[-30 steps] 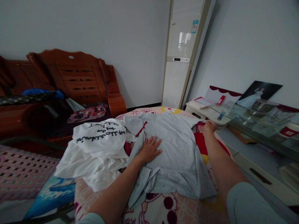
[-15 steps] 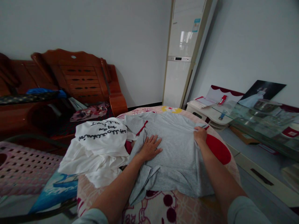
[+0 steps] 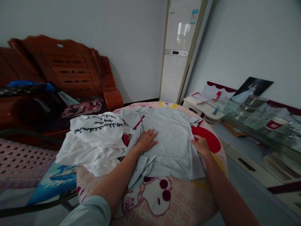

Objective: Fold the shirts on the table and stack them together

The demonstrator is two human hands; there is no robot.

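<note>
A grey T-shirt (image 3: 174,135) with red trim on its sleeve ends lies spread over a round table (image 3: 188,201) with a patterned cloth. My left hand (image 3: 147,141) rests flat on the left part of the shirt, fingers spread. At the shirt's right side edge, below the sleeve, my right hand (image 3: 200,145) has its fingers closed on the fabric. The lower left of the shirt is bunched in folds. Beside it on the left lies a crumpled white garment (image 3: 96,138) with black lettering.
A wooden bench (image 3: 70,72) with clothes on it stands behind on the left, near a pink woven chair (image 3: 23,160) and a blue cushion (image 3: 54,180). A tall air conditioner (image 3: 174,75) fills the corner. On the right is a glass-topped cabinet (image 3: 254,122).
My right hand has let go near the right sleeve and moved down to the shirt's side edge. That sleeve now lies outspread. My left hand stays flat on the shirt. The view has shifted.
</note>
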